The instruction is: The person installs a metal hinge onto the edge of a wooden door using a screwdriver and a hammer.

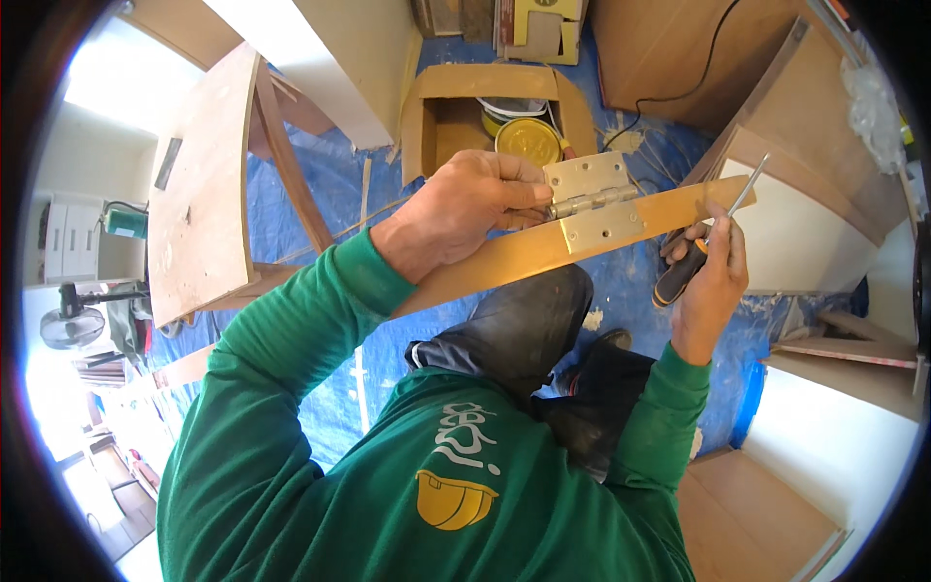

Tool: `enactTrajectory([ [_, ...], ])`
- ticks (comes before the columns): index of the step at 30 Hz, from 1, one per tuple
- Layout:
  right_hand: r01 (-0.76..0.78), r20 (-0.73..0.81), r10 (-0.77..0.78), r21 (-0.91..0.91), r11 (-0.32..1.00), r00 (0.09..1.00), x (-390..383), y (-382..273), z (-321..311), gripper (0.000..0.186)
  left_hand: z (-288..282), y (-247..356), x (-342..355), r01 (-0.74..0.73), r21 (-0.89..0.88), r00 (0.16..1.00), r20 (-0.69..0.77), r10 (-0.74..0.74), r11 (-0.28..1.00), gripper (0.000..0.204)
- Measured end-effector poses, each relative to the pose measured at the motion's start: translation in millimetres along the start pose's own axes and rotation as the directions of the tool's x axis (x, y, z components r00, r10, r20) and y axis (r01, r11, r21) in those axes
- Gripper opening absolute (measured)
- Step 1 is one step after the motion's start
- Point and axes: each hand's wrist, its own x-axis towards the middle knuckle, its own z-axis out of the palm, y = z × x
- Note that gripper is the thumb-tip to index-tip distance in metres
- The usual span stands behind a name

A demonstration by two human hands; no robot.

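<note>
A long wooden board [485,269] lies slantwise across my front, its narrow edge facing up. On that edge sits a metal butt hinge [589,175]; one leaf rests on the wood and the other is raised beyond it. My left hand [465,204] pinches the left end of the hinge near its knuckle, the fingers closed. Closed around a screwdriver [682,273] with a black and orange handle, my right hand [716,276] is by the board's right end. The screwdriver's shaft points up and away to the right, apart from the hinge.
Beyond the board is an open cardboard box [485,82] with a yellow-lidded tub [529,142]. A wooden table [208,189] stands at left, with a fan [73,325] past it. Blue sheeting [339,373] covers the floor. Wood panels [805,136] lean at right; a black cable [669,97] trails nearby.
</note>
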Motion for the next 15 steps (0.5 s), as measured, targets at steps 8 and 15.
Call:
enactTrajectory([
  [8,0.02,0.016,-0.02,-0.024,1.0,1.0,-0.7,-1.6,0.9,0.04,2.2,6.1,-3.2,-0.044,0.055,0.998,-0.052,0.047,0.997,0.014],
  [15,0.015,0.03,-0.014,-0.054,0.998,0.999,-2.9,-5.4,0.4,0.039,17.2,13.0,-6.8,-0.063,0.034,0.998,-0.003,0.063,0.997,0.022],
])
